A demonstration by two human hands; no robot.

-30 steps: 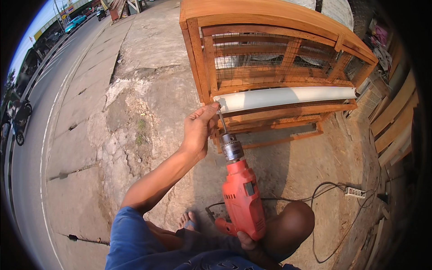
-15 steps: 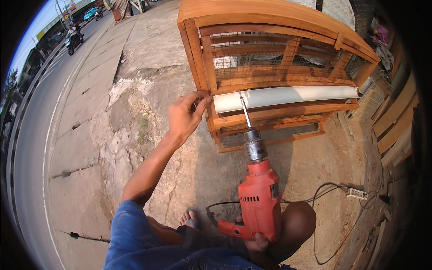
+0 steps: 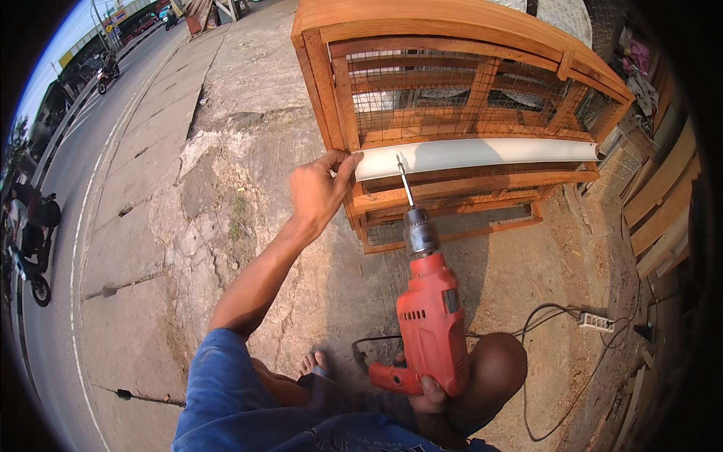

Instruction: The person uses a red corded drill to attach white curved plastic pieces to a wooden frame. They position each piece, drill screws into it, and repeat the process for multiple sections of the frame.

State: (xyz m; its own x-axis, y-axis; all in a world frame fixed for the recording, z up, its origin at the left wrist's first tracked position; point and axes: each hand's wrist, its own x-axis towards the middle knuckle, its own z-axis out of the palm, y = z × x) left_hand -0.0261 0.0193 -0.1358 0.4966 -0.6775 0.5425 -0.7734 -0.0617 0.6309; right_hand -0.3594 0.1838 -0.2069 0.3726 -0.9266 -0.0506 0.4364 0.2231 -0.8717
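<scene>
Our left hand (image 3: pixel 320 192) pinches the strip (image 3: pixel 482 153) while our right hand (image 3: pixel 431 397), gripping the drill (image 3: pixel 433 324), seems to aim the bit (image 3: pixel 407 188) ahead, calling next for steady pressure.

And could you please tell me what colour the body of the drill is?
The drill body is red, seen best in the head view.

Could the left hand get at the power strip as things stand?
Probably not: the left hand is at the left end of the white strip, and in this view the red drill lies between it and the power strip.
</scene>
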